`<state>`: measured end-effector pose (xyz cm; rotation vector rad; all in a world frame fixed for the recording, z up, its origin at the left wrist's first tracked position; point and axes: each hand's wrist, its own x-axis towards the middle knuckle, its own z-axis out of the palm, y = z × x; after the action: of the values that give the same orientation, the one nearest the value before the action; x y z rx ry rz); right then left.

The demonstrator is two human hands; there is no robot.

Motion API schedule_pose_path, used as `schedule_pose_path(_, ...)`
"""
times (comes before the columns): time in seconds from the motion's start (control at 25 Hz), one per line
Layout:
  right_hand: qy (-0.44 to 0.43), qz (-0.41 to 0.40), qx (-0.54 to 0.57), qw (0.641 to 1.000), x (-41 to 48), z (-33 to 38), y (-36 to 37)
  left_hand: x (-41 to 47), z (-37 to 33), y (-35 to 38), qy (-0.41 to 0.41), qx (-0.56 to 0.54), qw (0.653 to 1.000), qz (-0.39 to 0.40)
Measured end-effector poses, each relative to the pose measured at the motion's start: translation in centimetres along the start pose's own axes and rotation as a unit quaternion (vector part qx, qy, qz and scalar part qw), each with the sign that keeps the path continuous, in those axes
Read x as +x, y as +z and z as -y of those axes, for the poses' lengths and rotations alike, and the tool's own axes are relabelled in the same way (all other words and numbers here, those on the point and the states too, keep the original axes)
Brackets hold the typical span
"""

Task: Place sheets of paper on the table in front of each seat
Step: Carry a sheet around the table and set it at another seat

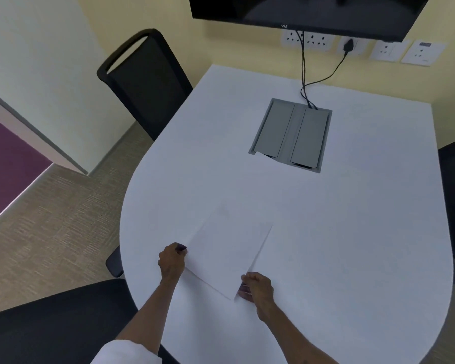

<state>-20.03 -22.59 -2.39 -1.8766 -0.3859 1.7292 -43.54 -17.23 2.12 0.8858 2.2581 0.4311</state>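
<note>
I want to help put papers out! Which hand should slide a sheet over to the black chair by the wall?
Probably the left hand. It already grips the paper on the side nearest that black chair, at the table's left edge. The right hand holds the corner farther away and would have to cross over.

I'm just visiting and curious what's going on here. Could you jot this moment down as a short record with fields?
setting: white table, black chairs around it
paper: white sheets, lying askew near the table's near edge
left hand: grip on the sheets' left edge
right hand: grip on the sheets' near corner
table centre: closed grey cable box
wall: dark screen, sockets below
progress: no paper at other seats yet
</note>
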Motion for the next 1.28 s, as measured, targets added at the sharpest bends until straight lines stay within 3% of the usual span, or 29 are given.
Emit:
schedule_pose_path(0.56, 0.006, -0.075, -0.095, 0.993, 0.6, -0.5, 2.7, 3.2, 0.3, 1.2, -0.042, 0.011, 0.999, -0.009)
schedule_pose_path(1.28, -0.024, -0.068, -0.122, 0.990, 0.0, -0.8, 2.4, 3.2, 1.9, 1.2, -0.034, 0.037, 0.999, -0.008)
